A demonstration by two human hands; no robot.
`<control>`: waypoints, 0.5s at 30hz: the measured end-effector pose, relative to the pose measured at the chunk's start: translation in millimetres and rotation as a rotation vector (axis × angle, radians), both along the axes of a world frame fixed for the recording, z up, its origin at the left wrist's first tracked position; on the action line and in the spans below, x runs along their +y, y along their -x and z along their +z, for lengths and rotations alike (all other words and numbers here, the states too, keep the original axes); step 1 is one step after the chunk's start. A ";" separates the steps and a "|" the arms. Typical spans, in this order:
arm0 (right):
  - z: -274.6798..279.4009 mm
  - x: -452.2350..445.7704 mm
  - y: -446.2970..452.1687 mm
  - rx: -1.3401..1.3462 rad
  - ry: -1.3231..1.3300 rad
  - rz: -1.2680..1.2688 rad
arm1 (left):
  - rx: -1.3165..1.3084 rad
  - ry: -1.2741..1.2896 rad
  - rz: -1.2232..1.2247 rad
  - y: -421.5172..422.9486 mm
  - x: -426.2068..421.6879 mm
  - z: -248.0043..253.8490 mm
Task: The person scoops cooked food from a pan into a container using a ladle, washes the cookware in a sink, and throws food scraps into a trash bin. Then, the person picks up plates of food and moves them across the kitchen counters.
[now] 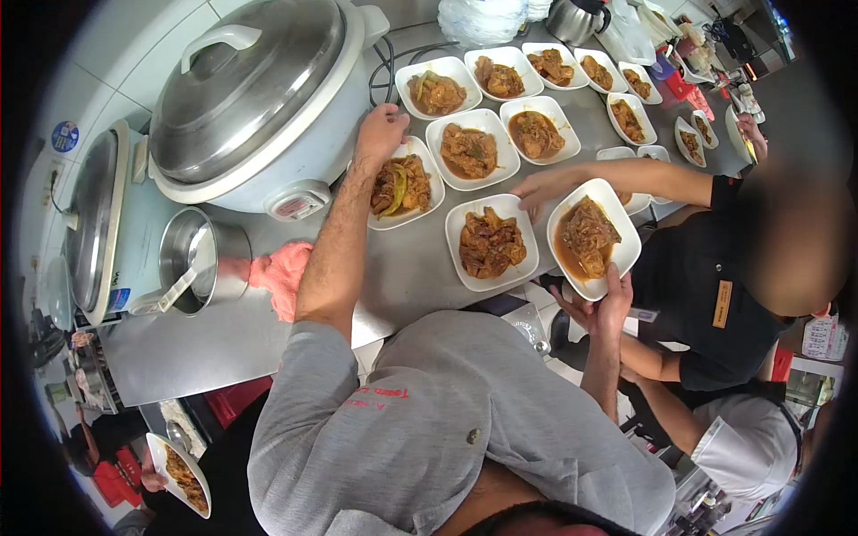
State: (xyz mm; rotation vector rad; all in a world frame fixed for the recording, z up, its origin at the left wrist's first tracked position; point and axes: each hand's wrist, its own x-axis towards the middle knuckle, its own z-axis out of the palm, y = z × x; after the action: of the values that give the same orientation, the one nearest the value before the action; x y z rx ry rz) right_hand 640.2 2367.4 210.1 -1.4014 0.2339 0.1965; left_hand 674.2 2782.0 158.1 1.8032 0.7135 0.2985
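Note:
My left hand (382, 134) reaches across the steel counter, fingers curled at the upper left rim of a white square bowl (433, 190). That bowl contains stewed meat topped with a green pepper. Raised near the counter's front edge, another white bowl (579, 284) of meat in brown sauce rests in my right hand (612, 304), thumb along its rim. A co-worker's hand (541, 188) is between this bowl and a third white bowl (493, 280) of dark meat standing on the counter.
Several filled white bowls (468, 150) stand in rows behind. A big lidded cooker (241, 107), a steel pot (206, 259) with a white-handled utensil and a pink cloth (284, 275) lie left. A co-worker in black (697, 259) stands close on the right.

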 end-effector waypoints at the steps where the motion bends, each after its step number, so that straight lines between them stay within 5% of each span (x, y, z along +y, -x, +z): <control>1: -0.5 0.3 0.9 0.004 0.035 -0.019 | 0.002 -0.014 -0.017 -3.1 1.4 -0.7; 11: 9.7 1.3 17.5 -0.027 0.028 -0.041 | 0.123 0.005 -0.047 -32.7 7.9 7.2; 15: 22.3 7.9 21.0 -0.059 0.007 0.010 | 0.118 -0.359 -0.046 -50.8 9.6 -9.8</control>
State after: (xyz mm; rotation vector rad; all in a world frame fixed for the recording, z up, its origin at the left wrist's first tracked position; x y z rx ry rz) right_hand 619.3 2375.4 232.4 -1.4136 0.1791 0.1622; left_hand 725.0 2791.6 148.2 2.1891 0.7340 0.3060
